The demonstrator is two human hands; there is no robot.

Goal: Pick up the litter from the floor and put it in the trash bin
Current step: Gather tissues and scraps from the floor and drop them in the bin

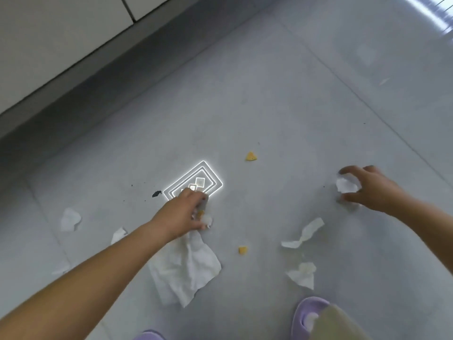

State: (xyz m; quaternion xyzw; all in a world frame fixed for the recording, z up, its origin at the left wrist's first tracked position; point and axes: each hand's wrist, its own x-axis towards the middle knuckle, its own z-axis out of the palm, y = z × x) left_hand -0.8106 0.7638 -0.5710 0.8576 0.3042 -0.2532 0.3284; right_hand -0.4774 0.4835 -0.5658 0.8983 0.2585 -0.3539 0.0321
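My left hand grips a large white tissue that hangs down from it, together with small yellow and white bits. My right hand curls round a crumpled white tissue scrap just above the grey floor. More litter lies on the floor: a twisted tissue strip, a crumpled tissue, two tissue scraps at the left, two yellow pieces and a small black bit. No trash bin is in view.
White cabinet fronts with a dark kick space run along the upper left. A bright ceiling-light reflection shines on the tiles by my left hand. My purple slippers stand at the bottom edge.
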